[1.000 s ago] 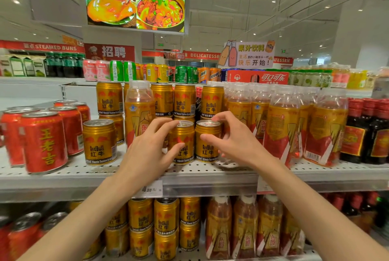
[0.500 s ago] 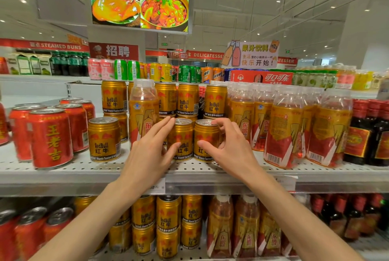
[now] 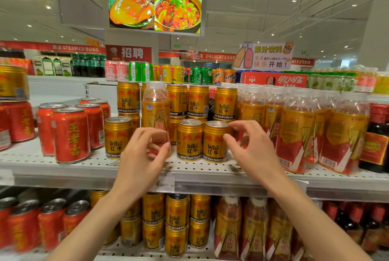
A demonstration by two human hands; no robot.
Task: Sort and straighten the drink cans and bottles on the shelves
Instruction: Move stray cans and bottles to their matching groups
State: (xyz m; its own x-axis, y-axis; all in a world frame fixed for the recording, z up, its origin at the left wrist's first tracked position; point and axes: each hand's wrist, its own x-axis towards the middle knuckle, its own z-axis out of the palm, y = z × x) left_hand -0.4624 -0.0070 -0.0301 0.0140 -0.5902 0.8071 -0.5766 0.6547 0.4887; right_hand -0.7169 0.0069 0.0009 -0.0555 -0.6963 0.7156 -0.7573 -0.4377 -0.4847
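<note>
Two gold cans stand side by side at the front of the upper shelf (image 3: 63,169), and our hands flank them. Working left to right:

Red cans (image 3: 71,134) sit grouped far left. A lone gold can (image 3: 118,137) stands just right of them, apart from the pair. Behind our left hand stands a stray gold-label bottle (image 3: 155,111), alone among the can rows.

Risk, as we judge it: the bottle is tall and narrow, and a careless sweep of the left hand could tip it into the stacked cans (image 3: 197,100) behind. Those double-stacked cans would topple if the front pair is shoved back too hard.

Left hand (image 3: 143,155): raised in front of the bottle's base, fingers loosely curled, thumb toward fingertips. We cannot tell whether it touches the bottle; it seems to grasp nothing.

Left gold can (image 3: 189,139) and right gold can (image 3: 215,142) touch each other, labels forward.

Right hand (image 3: 250,149): thumb near the right can's side, index finger arched over its rim, loose rather than clenched; contact is unclear.

Bottle rows (image 3: 299,130) fill the shelf rightward.
</note>
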